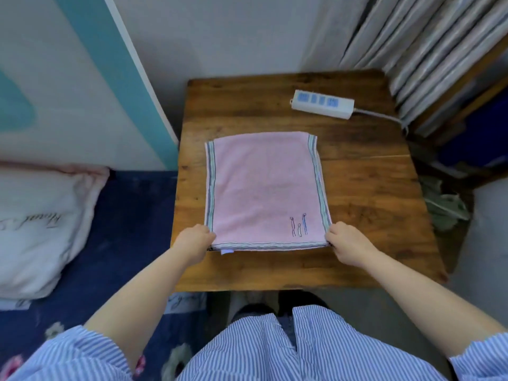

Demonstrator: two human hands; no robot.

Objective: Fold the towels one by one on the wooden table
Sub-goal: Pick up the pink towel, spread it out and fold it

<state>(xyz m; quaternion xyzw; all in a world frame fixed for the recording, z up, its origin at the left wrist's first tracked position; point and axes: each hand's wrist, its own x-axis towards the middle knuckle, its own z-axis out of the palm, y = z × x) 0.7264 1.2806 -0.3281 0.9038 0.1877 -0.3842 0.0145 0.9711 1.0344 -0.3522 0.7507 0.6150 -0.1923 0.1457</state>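
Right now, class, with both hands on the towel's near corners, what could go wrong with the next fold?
1. The left hand and right hand pinch stacked layers of the towel; a slip could let the edges drift out of line.
2. A fold carried far away from the person could brush the power strip at the back of the table.

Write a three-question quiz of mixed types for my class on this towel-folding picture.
1. True or false: the pink towel lies flat on the wooden table.
2. Which item sits at the table's far side? A) power strip B) kettle C) book
3. Fill in: the left hand and right hand each hold a near ____ of the towel.

Key: 1 true; 2 A; 3 corner.
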